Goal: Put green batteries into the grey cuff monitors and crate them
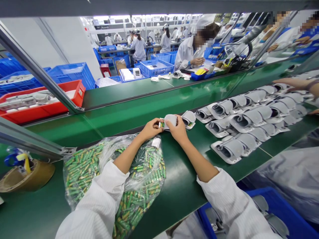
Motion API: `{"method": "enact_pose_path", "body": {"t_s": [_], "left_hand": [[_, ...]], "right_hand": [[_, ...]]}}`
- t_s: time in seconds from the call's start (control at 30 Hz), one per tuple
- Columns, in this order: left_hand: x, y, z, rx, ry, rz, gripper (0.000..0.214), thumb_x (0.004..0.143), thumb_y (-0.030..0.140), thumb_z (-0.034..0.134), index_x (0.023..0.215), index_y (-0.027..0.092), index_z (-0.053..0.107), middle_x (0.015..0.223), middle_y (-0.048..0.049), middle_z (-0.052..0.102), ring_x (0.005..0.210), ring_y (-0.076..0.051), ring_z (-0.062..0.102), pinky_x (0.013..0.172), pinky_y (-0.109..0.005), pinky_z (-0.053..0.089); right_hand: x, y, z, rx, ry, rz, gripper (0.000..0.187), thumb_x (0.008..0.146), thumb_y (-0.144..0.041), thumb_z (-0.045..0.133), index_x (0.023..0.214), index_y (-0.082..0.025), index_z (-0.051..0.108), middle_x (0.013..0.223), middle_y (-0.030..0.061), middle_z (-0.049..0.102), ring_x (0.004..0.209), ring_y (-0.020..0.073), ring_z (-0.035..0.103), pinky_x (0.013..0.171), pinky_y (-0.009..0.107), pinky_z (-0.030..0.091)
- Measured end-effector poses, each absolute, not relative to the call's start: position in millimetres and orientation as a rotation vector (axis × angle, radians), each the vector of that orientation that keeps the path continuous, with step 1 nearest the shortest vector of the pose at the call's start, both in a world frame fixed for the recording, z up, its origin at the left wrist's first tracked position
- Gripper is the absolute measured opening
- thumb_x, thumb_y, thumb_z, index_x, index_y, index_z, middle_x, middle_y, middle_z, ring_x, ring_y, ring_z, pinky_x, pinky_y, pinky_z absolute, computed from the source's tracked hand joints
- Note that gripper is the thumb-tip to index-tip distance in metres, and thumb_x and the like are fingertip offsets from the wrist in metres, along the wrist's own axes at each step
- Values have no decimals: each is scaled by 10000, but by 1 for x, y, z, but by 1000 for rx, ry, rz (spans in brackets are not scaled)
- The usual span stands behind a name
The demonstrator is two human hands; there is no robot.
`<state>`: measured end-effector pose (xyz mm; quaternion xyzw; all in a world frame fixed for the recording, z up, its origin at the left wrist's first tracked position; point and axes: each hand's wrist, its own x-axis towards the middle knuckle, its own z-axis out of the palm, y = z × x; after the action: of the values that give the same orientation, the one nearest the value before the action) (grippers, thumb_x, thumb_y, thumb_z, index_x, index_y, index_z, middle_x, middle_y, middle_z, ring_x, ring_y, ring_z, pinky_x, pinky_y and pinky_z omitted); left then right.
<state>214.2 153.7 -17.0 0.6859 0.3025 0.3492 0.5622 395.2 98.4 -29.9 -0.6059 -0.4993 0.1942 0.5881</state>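
Note:
My left hand (151, 128) and my right hand (177, 128) meet over the green belt (179, 179), both closed on one grey wrist-cuff device (170, 119). Small green batteries show in the device at my left fingertips. A second cuffed device (188, 119) lies just right of it. Under my left forearm sits a clear plastic bag of green batteries (82, 169).
Several grey cuffed devices (249, 122) lie in rows on the belt to the right, where another person's arm (296, 83) reaches in. A roll of brown tape (27, 176) sits at the left, a red tray (42, 109) behind it, a blue crate (286, 215) below right. Workers sit across.

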Motion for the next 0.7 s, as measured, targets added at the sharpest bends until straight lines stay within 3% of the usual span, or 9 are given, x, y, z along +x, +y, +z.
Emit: {"method": "enact_pose_path", "body": {"t_s": [0.3,0.7], "left_hand": [[216,150,-17,1660,617,886,418,752,241,772,1150,186,658,1077,-40,712,775,-104,675,775,-238,575],[216,141,-13,1761,568,941,506,810,235,709,1302,220,593,1142,-52,694,825,-146,720,813,-278,600]], "right_hand": [[398,93,-30,-1278,-1275,338,562,855,-556,753,1287,-243,577,1237,103,693,1031,268,672,943,444,582],[398,88,-30,-1217,-1310,298,603,850,-551,760,1334,-253,560,1246,101,680,995,263,696,844,407,612]]}}
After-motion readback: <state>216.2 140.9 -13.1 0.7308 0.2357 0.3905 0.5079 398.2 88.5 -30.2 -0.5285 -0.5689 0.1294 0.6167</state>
